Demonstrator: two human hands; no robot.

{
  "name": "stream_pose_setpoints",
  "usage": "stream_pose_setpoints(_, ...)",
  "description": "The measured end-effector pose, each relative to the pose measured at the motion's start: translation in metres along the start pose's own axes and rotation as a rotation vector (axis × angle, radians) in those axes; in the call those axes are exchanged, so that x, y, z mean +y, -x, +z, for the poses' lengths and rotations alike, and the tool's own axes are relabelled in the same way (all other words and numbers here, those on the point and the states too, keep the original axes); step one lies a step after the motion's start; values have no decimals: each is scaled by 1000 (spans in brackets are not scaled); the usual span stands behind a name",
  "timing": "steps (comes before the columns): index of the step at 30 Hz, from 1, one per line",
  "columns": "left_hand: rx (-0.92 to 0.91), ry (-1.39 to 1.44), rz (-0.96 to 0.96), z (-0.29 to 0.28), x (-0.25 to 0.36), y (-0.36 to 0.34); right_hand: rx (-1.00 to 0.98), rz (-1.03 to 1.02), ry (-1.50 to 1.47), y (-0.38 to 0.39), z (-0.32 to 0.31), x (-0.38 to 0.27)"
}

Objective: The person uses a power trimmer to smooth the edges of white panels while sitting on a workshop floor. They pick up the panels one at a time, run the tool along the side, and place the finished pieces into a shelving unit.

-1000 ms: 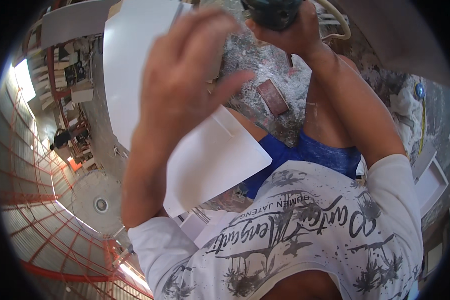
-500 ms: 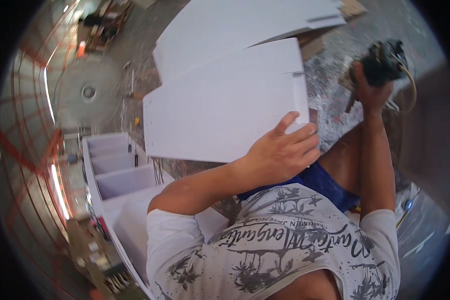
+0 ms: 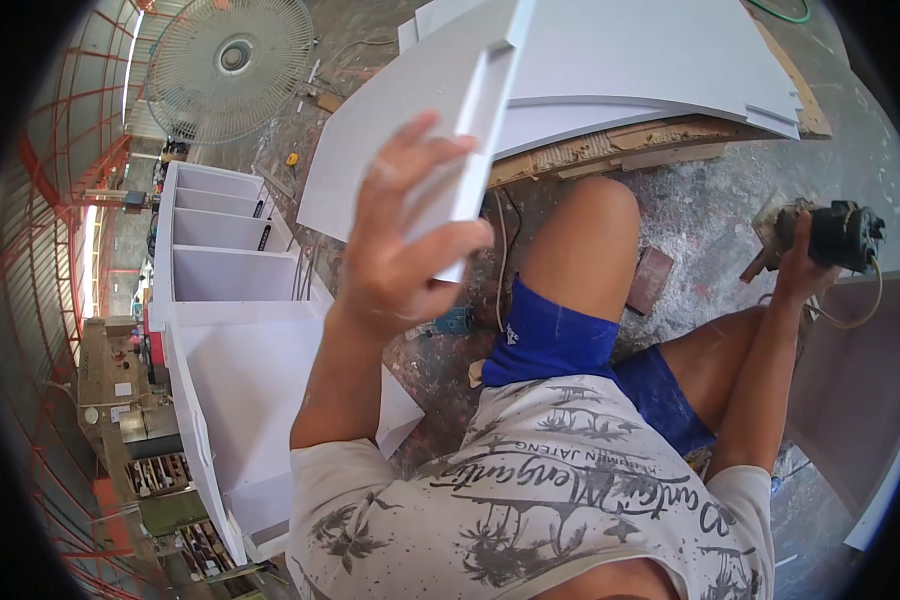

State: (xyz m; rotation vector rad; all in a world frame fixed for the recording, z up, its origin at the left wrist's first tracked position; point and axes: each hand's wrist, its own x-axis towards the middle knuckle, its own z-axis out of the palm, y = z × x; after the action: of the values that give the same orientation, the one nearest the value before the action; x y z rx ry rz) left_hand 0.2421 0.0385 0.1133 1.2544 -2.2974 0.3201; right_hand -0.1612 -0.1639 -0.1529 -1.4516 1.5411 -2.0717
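My left hand [image 3: 405, 245] is raised in front of me and grips the edge of a white panel [image 3: 410, 120], which is tilted up on its edge. My right hand [image 3: 795, 262] is stretched out low at the right and holds a black power tool [image 3: 838, 235] with a cord trailing from it. My bent knee [image 3: 585, 230] in blue shorts lies between the two hands. More white boards [image 3: 650, 70] lie stacked on the concrete floor beyond the panel.
A white cabinet carcass [image 3: 220, 300] with open compartments stands at the left. A pedestal fan [image 3: 232, 58] is at the upper left. A brown board [image 3: 850, 390] lies at the right, a small reddish block [image 3: 652, 278] near my knee. Red metal racking [image 3: 65, 200] lines the far left.
My left hand has turned the white panel from lying flat to standing on edge and lifted it. My right hand with the tool has dropped lower to the right. The view has swung.
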Motion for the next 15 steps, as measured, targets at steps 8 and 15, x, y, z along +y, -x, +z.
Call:
stream_pose_setpoints(8,338,-40,-322,-20,-37,45,5,-62,100,-6,-8,6)
stream_pose_setpoints(15,346,-201,-365,-34,-41,45,-2,-45,141,-5,-9,4)
